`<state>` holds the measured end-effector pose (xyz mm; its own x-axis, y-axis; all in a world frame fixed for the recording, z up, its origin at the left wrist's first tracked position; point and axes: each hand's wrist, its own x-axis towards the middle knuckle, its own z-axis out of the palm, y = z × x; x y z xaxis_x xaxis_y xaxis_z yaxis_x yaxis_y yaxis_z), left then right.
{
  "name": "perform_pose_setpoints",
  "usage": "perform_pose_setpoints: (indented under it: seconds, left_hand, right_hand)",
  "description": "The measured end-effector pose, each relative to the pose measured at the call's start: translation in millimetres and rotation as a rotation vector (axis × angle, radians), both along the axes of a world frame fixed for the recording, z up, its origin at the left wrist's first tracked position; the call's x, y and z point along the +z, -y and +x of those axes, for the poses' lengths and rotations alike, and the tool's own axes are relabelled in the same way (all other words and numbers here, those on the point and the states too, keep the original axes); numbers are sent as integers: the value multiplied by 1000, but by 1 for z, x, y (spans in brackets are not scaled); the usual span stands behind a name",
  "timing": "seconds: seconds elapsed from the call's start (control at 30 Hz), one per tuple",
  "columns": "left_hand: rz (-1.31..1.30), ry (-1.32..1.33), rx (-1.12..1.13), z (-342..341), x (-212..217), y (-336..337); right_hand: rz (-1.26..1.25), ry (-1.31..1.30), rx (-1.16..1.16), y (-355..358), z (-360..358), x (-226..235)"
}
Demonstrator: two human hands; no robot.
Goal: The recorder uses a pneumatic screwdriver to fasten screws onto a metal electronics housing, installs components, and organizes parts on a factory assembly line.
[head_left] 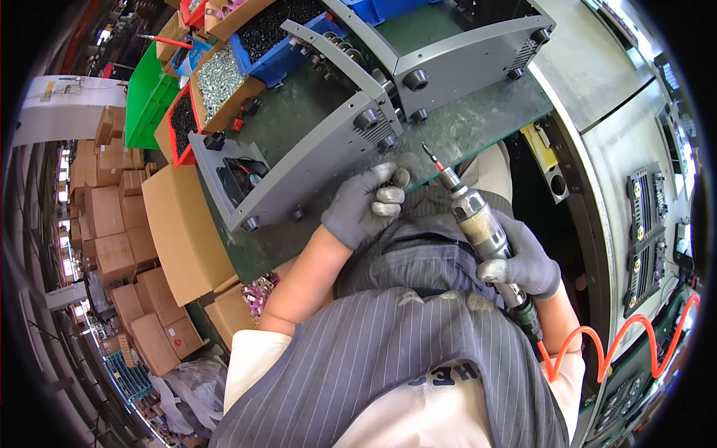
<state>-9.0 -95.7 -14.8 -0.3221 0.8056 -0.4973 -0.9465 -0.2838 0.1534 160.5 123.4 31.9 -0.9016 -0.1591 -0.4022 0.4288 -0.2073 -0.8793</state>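
Observation:
My right hand (526,261), in a grey glove, is wrapped round an air screwdriver (478,224). Its bit points up and away, toward the bench edge. From its rear end runs a coiled orange hose. My left hand (367,205), also gloved, is closed with its fingers curled, just off the near side of a grey metal housing (314,168); what the fingers hold, if anything, is hidden. Round black feet stick out of that housing's near panel. Behind it and to the right stands a second grey housing (467,71) with similar feet.
The dark green bench top (478,123) carries both housings. At the far left are a carton of silver screws (218,78), a red bin of black screws (183,123), a blue bin (280,63) and a green crate (153,93). Stacked cardboard boxes (116,216) stand to the left.

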Motion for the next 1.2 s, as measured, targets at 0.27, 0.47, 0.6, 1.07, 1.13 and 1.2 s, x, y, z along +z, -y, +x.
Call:
perform_pose_setpoints:
  seconds: [0.27,0.47,0.6,1.07,1.13,1.2]
  left_hand:
    - [-150,-265,0,6,13,-11]
    - [-50,-406,3,8,1,-3]
    - [-179,-370,78,12,11,-7]
    - [-417,-812,-5,15,31,-16]
    - [-436,-846,-28,14,31,-17]
    - [-441,-832,-45,14,32,-17]
  right_hand:
    - [-23,-35,51,3,0,-11]
    - [-48,3,159,2,0,-14]
    - [-128,4,125,5,1,-14]
    - [-177,91,177,1,3,-12]
    - [-219,121,181,1,5,-12]
    - [-184,82,180,1,6,-15]
